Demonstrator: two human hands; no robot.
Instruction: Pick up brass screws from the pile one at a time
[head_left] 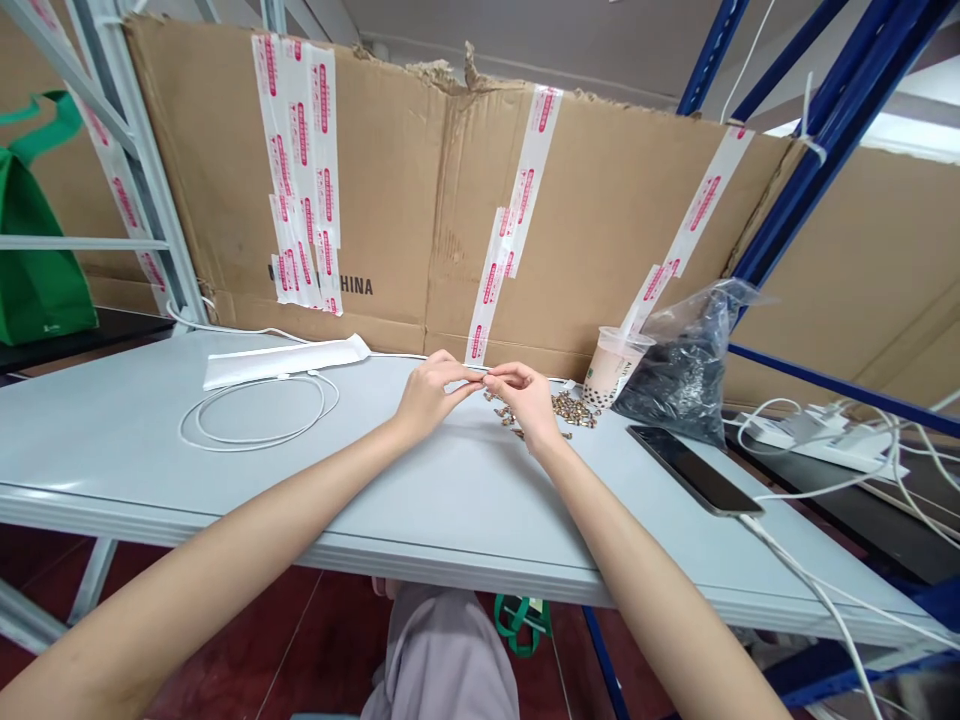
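Observation:
My left hand (433, 392) and my right hand (525, 397) meet fingertip to fingertip above the grey table (375, 480). Both are pinched closed, and whatever sits between the fingertips is too small to make out. Beside and beneath my right hand lies a loose pile of small brass-coloured metal pieces (574, 408). A clear plastic bag (679, 380) of dark small items stands to the right of the pile, behind a lidded drink cup (611, 370).
A dark phone (694, 468) with a white cable lies at the right. A coiled white cable (259, 442) and a white paper sleeve (285, 360) are at the left. Taped cardboard (390, 200) walls off the back. A power strip (817, 440) is at the far right.

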